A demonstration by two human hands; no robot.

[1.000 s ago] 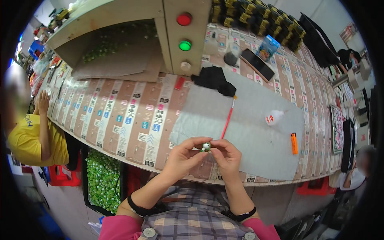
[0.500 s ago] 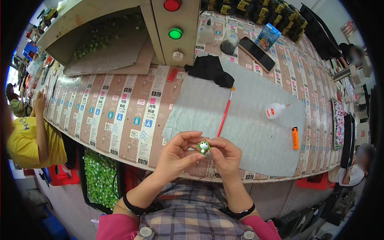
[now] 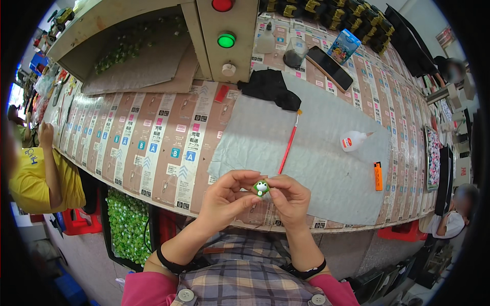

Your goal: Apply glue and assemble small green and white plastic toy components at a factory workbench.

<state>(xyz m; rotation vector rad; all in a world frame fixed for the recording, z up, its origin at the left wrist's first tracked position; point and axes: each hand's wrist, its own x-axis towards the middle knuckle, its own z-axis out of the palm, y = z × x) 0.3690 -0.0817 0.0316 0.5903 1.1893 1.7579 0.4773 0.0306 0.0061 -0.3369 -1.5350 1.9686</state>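
A small green and white frog figurine (image 3: 261, 188) is held up over the table's near edge, pinched from both sides. My left hand (image 3: 228, 198) grips it with thumb and fingers closed. On its other side the fingertips of my right hand (image 3: 291, 200) are closed on the same figurine. Just beyond my hands a red-handled paintbrush (image 3: 289, 149) lies on a grey sheet (image 3: 255, 137). A white squeeze bottle with a thin nozzle (image 3: 350, 141) lies to the right, and an orange cutter knife (image 3: 378, 176) rests near the sheet's right side.
A black cloth (image 3: 270, 87) lies at the sheet's far edge. Behind it are a glass jar (image 3: 295, 53) and a phone (image 3: 329, 69). A metal machine (image 3: 224, 61) with red and green lights stands far left. A black crate (image 3: 104, 224) of green-white pieces sits left, below the table.
The frog figurine has tilted slightly between my fingers. My hands stay nearly in place. At the left, the person in yellow has moved an arm.
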